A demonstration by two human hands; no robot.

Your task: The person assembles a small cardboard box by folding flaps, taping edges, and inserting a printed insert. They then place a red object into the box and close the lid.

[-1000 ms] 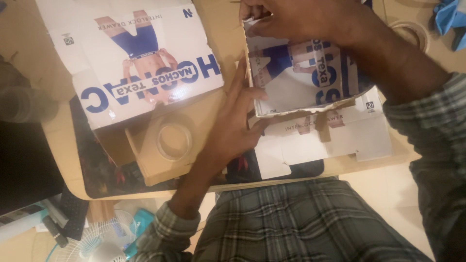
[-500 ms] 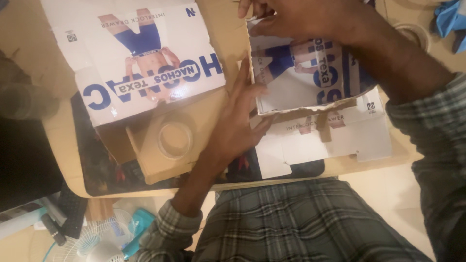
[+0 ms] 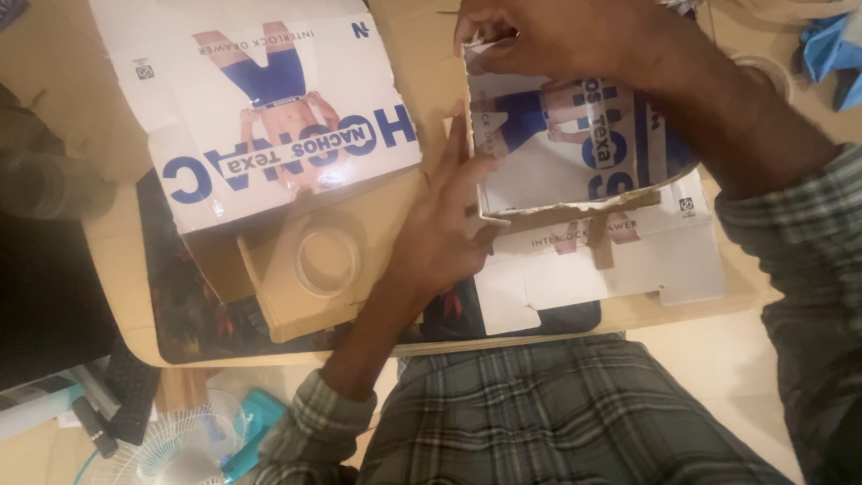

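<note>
A white printed cardboard box (image 3: 575, 153) with blue lettering stands partly folded on the tan table (image 3: 108, 269). My right hand (image 3: 557, 40) grips its far top edge from above. My left hand (image 3: 444, 224) lies flat with fingers spread against the box's left side wall. A flat white cardboard sheet (image 3: 628, 260) lies under the box, near the table's front edge.
A second flattened printed carton (image 3: 260, 117) lies at the left of the table. A roll of clear tape (image 3: 328, 260) sits on a brown cardboard piece (image 3: 269, 296). A blue cloth (image 3: 831, 49) is at the far right. A small white fan (image 3: 171, 449) stands on the floor.
My left hand has slid a little up along the box's left wall. My right hand keeps its hold on the top edge.
</note>
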